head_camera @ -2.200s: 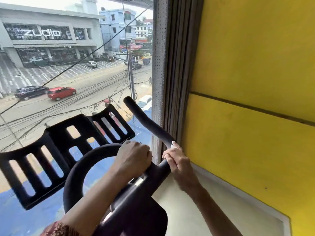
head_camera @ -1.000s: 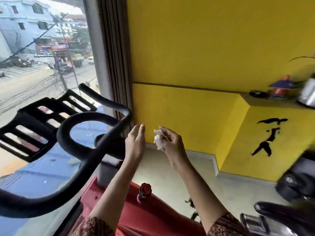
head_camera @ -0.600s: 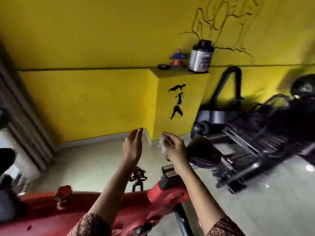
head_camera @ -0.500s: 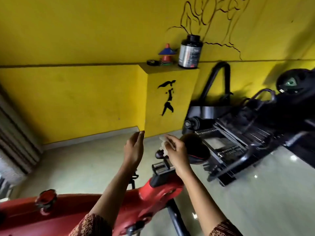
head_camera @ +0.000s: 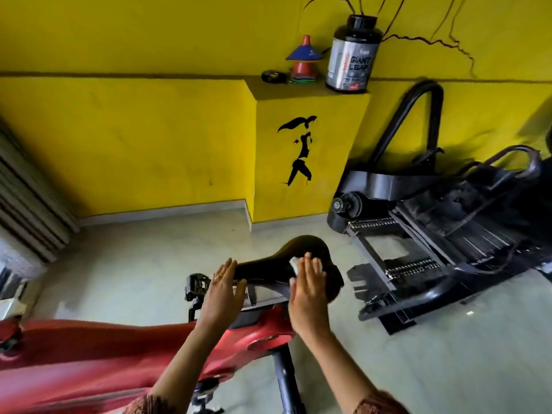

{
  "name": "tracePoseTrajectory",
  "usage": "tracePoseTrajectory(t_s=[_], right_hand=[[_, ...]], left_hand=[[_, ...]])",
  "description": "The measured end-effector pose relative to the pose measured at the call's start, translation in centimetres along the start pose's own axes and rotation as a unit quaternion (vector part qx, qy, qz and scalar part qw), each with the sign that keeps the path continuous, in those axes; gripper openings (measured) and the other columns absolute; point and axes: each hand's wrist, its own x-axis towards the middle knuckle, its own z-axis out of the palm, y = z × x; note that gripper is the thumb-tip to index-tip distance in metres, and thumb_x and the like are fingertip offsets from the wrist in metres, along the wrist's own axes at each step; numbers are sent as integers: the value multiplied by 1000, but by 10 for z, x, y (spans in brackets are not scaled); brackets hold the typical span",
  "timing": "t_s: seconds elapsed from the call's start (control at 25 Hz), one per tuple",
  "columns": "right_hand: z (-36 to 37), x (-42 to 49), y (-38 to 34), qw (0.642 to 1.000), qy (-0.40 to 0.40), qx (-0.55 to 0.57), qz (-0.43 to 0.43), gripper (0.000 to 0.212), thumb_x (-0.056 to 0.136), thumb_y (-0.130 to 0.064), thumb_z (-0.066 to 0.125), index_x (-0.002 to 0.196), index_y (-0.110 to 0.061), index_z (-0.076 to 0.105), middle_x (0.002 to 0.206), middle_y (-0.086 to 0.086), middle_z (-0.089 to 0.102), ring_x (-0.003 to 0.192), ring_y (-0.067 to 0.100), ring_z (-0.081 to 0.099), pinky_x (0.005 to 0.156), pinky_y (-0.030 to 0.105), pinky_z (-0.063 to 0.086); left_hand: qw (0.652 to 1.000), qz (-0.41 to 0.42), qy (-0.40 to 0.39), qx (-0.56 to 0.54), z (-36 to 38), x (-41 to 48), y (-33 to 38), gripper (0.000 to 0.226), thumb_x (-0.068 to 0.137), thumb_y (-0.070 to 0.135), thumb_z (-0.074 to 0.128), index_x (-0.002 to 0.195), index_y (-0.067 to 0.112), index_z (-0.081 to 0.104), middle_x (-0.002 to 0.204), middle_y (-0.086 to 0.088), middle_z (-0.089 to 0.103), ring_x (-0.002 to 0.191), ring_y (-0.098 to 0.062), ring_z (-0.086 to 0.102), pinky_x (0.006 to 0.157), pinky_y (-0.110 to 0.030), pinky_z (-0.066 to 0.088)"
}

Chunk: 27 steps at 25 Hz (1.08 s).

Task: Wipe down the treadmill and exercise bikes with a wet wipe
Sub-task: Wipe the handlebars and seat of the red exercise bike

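The wipe (head_camera: 294, 262) is almost wholly hidden under the right hand (head_camera: 307, 286); only a white corner shows. That hand and the left hand (head_camera: 222, 289) cover parts of the saddle (head_camera: 268, 258). The red frame (head_camera: 89, 354) is blurred and cut off at the left and bottom edges. The black machine (head_camera: 448, 234) runs off the right edge. The jar (head_camera: 352, 55) has small print too fine to read.

Two hands are in view, the left hand (head_camera: 222, 289) and the right hand (head_camera: 307, 297), along with one white wet wipe (head_camera: 294, 264). There is one red exercise bike (head_camera: 89, 354), showing one black saddle (head_camera: 268, 258) and one pedal (head_camera: 195, 286). One black machine (head_camera: 448, 234) stands by the yellow wall. The shelf (head_camera: 298, 90) carries one large supplement tub (head_camera: 352, 55), one red cone (head_camera: 303, 68), one blue disc marker (head_camera: 304, 54), one small black roll (head_camera: 273, 76) and a stack of flat markers (head_camera: 301, 79) too thin to count. One black painted figure (head_camera: 298, 150) marks the pillar.
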Motion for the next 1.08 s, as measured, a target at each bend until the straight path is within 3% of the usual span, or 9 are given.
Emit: tracePoseTrajectory(t_s=[0.12, 0.2, 0.4, 0.52, 0.64, 0.8, 0.88, 1.0, 1.08], right_hand=[[15, 5, -34, 983, -101, -6, -153, 48, 102, -24, 22, 136, -1, 47, 144, 17, 43, 135, 34, 37, 113, 45, 23], [10, 33, -35, 961, -153, -35, -230, 43, 101, -16, 32, 141, -5, 41, 151, 12, 32, 141, 29, 26, 117, 40, 14], [-20, 73, 46, 988, -114, -66, -80, 47, 100, -20, 27, 145, -8, 35, 156, 8, 21, 145, 26, 16, 117, 36, 4], [-13, 11, 17, 983, -126, -19, -131, 51, 96, -25, 25, 141, -6, 40, 151, 8, 30, 140, 29, 26, 116, 40, 9], [-3, 40, 3, 962, -160, -53, -216, 50, 98, -27, 22, 143, -10, 37, 153, 5, 28, 142, 24, 24, 118, 42, 10], [-18, 88, 39, 986, -150, -57, -42, 48, 101, -21, 23, 147, -8, 28, 157, 8, 16, 146, 27, 9, 116, 35, -2], [-11, 60, 11, 982, -157, -9, -107, 52, 97, -25, 23, 142, -3, 38, 153, 11, 29, 143, 32, 19, 118, 41, 7], [-7, 67, -15, 939, -264, -11, -219, 42, 101, -23, 30, 138, -9, 46, 151, 2, 34, 145, 22, 17, 118, 35, -2], [-10, 118, 4, 940, -294, -71, -159, 37, 102, -21, 30, 126, -12, 58, 145, 0, 45, 143, 21, 23, 117, 42, 2]], left_hand=[[999, -4, 22, 32, 10, -4, -8, 53, 97, 15, 49, 146, 5, 30, 154, -9, 26, 143, -21, 23, 114, -27, 16], [998, 7, 32, 53, 14, -3, -9, 53, 97, 15, 48, 146, 6, 30, 154, -8, 26, 144, -21, 21, 115, -26, 15], [994, 53, 24, 98, 18, 15, 1, 52, 96, 32, 42, 137, 0, 45, 143, -16, 43, 137, -32, 35, 114, -35, 18], [984, 105, -10, 142, 28, 22, -1, 59, 89, 38, 34, 126, -3, 56, 129, -20, 56, 122, -38, 52, 107, -46, 23], [981, 124, 5, 151, 28, 26, -4, 53, 89, 35, 39, 120, -2, 61, 119, -18, 64, 111, -36, 61, 102, -50, 36], [979, 139, 25, 145, 28, 24, -5, 50, 89, 34, 42, 118, -1, 62, 115, -17, 65, 106, -36, 62, 96, -48, 45], [978, 152, 38, 137, 28, 24, -5, 47, 88, 32, 44, 117, 0, 63, 114, -15, 66, 105, -33, 62, 95, -42, 47], [974, 173, 39, 142, 29, 26, -9, 45, 88, 30, 46, 118, 0, 62, 116, -15, 65, 106, -32, 61, 98, -41, 44], [974, 170, 33, 147, 28, 25, -11, 46, 90, 32, 45, 119, 0, 61, 118, -15, 65, 107, -33, 61, 99, -43, 42]])
